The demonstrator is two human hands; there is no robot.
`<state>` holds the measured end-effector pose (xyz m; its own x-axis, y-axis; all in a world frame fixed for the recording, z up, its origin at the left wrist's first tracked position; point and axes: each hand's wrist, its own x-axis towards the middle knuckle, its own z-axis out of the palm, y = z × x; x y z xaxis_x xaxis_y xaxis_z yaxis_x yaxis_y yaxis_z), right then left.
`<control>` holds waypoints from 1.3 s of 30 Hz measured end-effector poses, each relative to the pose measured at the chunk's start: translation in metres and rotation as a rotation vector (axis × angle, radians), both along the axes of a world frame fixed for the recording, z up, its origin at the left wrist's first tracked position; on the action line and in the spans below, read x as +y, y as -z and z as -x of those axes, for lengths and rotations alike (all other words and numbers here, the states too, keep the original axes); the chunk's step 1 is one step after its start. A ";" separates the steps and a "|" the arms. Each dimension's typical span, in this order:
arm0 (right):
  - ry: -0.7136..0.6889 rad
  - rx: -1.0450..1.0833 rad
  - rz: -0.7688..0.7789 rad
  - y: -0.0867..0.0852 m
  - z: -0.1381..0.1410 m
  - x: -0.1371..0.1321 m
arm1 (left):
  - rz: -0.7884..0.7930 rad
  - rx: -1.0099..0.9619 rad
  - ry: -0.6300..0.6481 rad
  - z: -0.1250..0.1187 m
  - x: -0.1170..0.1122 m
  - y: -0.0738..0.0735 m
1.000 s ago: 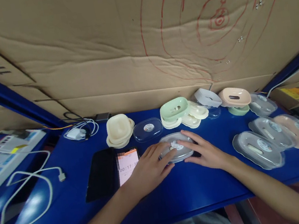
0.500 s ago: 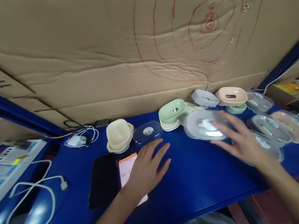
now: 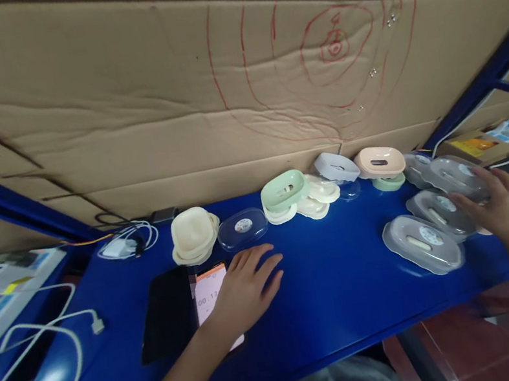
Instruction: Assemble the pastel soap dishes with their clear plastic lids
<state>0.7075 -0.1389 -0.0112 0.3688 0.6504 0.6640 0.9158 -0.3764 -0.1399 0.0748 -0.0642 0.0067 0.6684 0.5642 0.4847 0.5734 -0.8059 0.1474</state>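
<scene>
My right hand [image 3: 504, 209] is closed on the edge of a grey soap dish with a clear lid [image 3: 456, 176], at the right side of the table. Two more lidded grey soap dishes, one nearer the front [image 3: 422, 244] and one behind it [image 3: 441, 210], lie beside that hand. My left hand [image 3: 246, 287] is open and empty, fingers spread low over the table by a lit phone [image 3: 211, 293], partly covering it. Just beyond its fingertips lies a clear lid [image 3: 242, 229] with a round sticker. A cream dish stack [image 3: 194, 234] stands to its left.
Along the back are a green dish [image 3: 284, 192], cream pieces [image 3: 317, 196], a grey dish [image 3: 336, 167] and a peach dish [image 3: 381, 161] over a green piece. A dark flat panel [image 3: 165, 314] lies left of the phone. White cables [image 3: 77, 340] curl at left; cardboard [image 3: 145, 104] walls the back.
My right hand has carried the lidded grey soap dish from mid-table to the group at the right. My left hand has stayed by the phone. The view has shifted slightly right.
</scene>
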 end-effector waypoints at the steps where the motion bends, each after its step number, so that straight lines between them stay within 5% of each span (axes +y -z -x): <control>1: -0.011 0.009 0.013 0.002 -0.002 0.001 | -0.002 0.000 -0.005 0.000 0.001 0.000; 6: 0.073 0.101 0.087 0.000 0.006 0.000 | -0.029 0.018 -0.050 0.005 0.008 -0.002; 11: 0.015 -0.020 0.004 -0.031 0.071 0.003 | -0.124 0.030 -0.277 0.023 0.027 -0.013; 17: -0.553 -0.160 0.085 -0.070 0.209 0.031 | -0.081 0.109 -0.661 0.052 0.047 -0.013; 22: -1.006 -0.171 0.408 -0.045 0.324 0.057 | 0.070 0.168 -0.793 0.070 0.056 -0.001; 27: -1.134 -0.150 0.461 -0.005 0.373 0.070 | 0.154 0.147 -0.726 0.077 0.063 0.000; 34: -1.072 -0.005 0.500 0.008 0.357 0.068 | 0.098 0.018 -0.658 0.068 0.064 -0.004; 39: -1.052 0.012 0.320 0.001 0.360 0.068 | 0.079 -0.163 -0.250 0.049 0.048 -0.011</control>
<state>0.3477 -0.0711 -0.0125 -0.4654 0.7849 0.4091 0.7996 0.5710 -0.1858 0.0258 -0.0159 0.0173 0.4206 0.7417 0.5225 0.7164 -0.6249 0.3103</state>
